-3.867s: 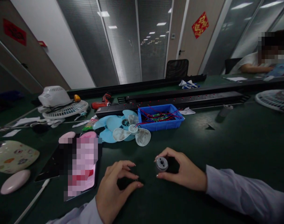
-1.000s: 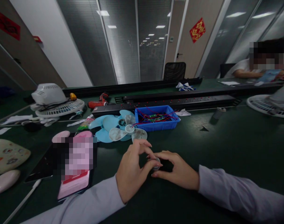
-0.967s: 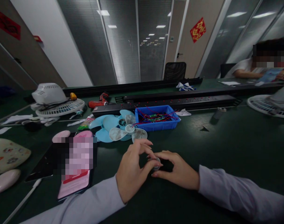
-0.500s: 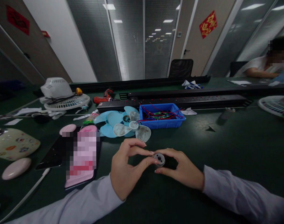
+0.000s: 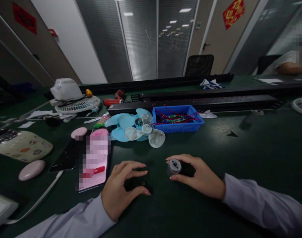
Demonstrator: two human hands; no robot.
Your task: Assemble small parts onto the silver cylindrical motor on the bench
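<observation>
Grey, holed end up, a cylinder (image 5: 175, 166) is gripped in the right hand (image 5: 204, 177); the left hand (image 5: 118, 189), thumb and fingers parted, frames a tiny part (image 5: 143, 183) on the counter (image 5: 175, 213).

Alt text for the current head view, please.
Right hand holds a small grey cylinder at a dark green table; left hand is open around a tiny object. Behind lie fan blades and a blue bin of tangled wires.
</observation>
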